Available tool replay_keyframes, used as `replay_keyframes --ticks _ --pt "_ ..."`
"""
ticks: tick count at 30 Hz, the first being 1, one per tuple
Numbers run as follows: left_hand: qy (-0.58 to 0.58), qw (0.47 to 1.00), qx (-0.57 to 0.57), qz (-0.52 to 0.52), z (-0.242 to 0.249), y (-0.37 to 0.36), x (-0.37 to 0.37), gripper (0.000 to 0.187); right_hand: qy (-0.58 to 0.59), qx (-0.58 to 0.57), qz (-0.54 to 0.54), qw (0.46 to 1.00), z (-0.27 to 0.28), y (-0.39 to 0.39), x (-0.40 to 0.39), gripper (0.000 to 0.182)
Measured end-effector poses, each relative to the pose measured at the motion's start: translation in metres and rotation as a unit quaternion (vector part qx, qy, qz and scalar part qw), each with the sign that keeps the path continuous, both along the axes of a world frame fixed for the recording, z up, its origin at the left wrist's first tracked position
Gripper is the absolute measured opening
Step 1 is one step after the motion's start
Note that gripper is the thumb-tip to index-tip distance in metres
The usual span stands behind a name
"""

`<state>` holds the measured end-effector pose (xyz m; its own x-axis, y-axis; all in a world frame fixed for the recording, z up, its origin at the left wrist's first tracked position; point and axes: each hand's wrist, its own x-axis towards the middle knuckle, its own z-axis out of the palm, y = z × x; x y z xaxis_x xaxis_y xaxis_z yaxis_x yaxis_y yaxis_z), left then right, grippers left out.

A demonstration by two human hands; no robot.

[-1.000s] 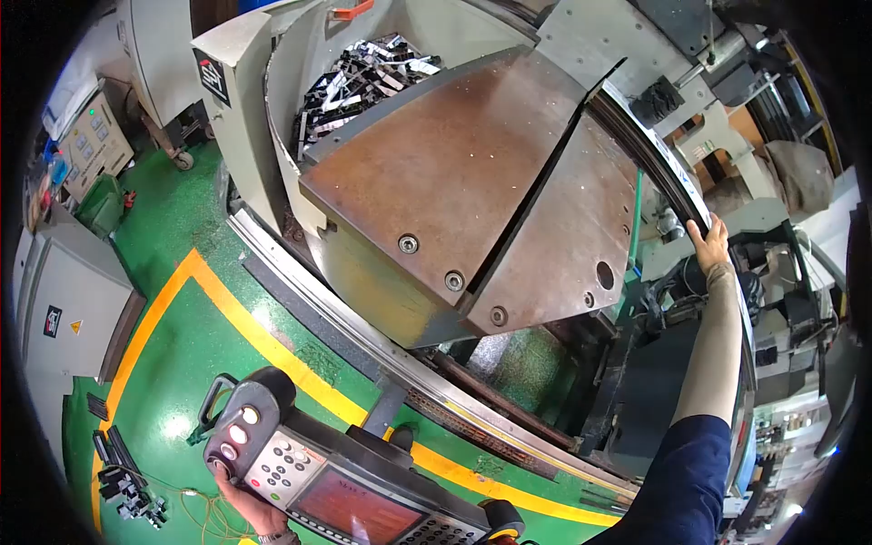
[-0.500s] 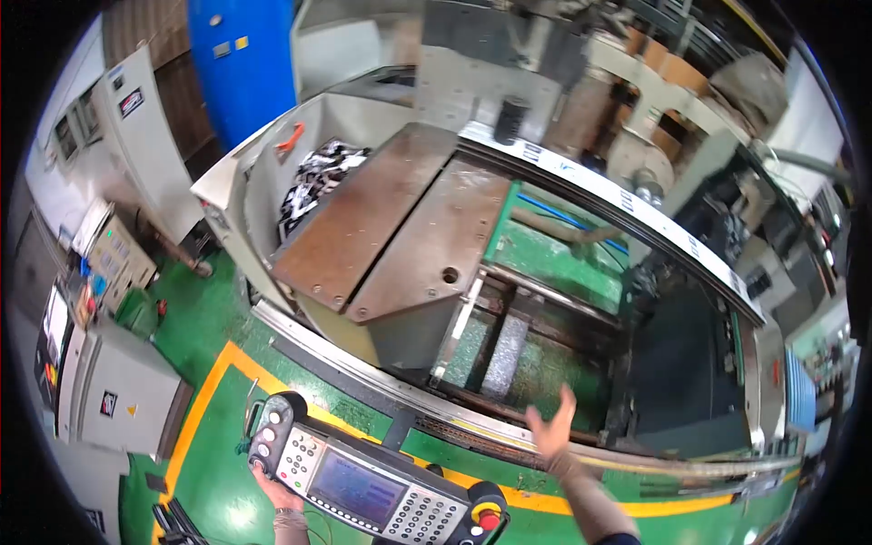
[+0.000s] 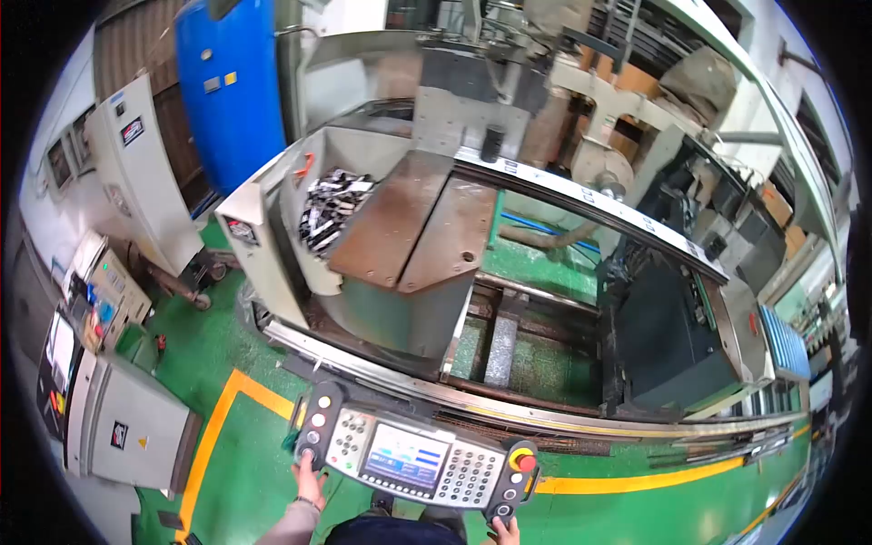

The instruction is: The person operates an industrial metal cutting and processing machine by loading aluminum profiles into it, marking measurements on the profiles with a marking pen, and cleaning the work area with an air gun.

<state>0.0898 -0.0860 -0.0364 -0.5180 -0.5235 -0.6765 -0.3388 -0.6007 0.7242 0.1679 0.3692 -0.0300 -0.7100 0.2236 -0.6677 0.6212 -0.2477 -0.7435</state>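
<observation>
A machine control panel [image 3: 400,459] with a lit screen, rows of keys and a red emergency-stop button [image 3: 526,462] is in front of me, low in the head view. My left hand [image 3: 310,486] grips its lower left end, fingertips at a round button there. At the opposite end, my right hand [image 3: 505,532] is closed on the lower right corner by another round button. The frame's bottom edge cuts off part of this hand. Beyond the panel stands a large machine with a brown two-part metal table [image 3: 400,227].
Metal offcuts [image 3: 334,207] fill a bin beside the machine table. A long white-topped beam [image 3: 590,202] crosses the machine. Rails [image 3: 400,381] run along its near side. Grey cabinets [image 3: 136,422] stand left, and a yellow line [image 3: 213,454] marks the green floor.
My right hand was raised and spread to the right of the panel; now it is down at the panel's right corner. My left hand stays at the left end. The screen looks brighter.
</observation>
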Motion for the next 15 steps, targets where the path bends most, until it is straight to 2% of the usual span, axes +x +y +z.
replay_keyframes --ticks 1,3,5,6,9,10,13,15 --pt "0.007 1.000 0.000 -0.011 0.009 0.000 0.001 0.109 0.010 -0.010 -0.030 0.999 -0.006 -0.004 0.004 0.070" --pt "0.039 0.999 -0.021 -0.028 0.018 -0.001 0.001 0.100 0.039 -0.017 -0.057 0.997 -0.012 -0.006 0.003 0.065" --pt "0.056 0.997 -0.018 -0.054 0.027 -0.004 0.003 0.088 0.004 -0.021 -0.051 0.998 -0.010 -0.004 -0.002 0.057" --pt "0.042 0.998 -0.027 -0.035 0.031 -0.003 0.001 0.074 -0.013 -0.023 -0.054 0.998 -0.008 -0.003 -0.005 0.054" --pt "0.059 0.996 -0.036 -0.063 0.053 -0.006 0.001 0.064 -0.001 -0.013 -0.017 1.000 -0.031 0.012 -0.008 0.045" --pt "0.061 0.995 -0.037 -0.070 0.053 -0.009 0.001 0.063 0.139 -0.009 -0.065 0.988 -0.010 -0.010 -0.013 0.045" --pt "0.065 0.993 -0.033 -0.090 0.056 -0.014 0.002 0.063 0.155 0.060 -0.064 0.984 -0.002 -0.013 -0.014 0.052" --pt "0.070 0.993 -0.021 -0.095 0.062 -0.015 0.000 0.064 0.119 0.048 -0.085 0.988 -0.015 -0.002 -0.018 0.052"
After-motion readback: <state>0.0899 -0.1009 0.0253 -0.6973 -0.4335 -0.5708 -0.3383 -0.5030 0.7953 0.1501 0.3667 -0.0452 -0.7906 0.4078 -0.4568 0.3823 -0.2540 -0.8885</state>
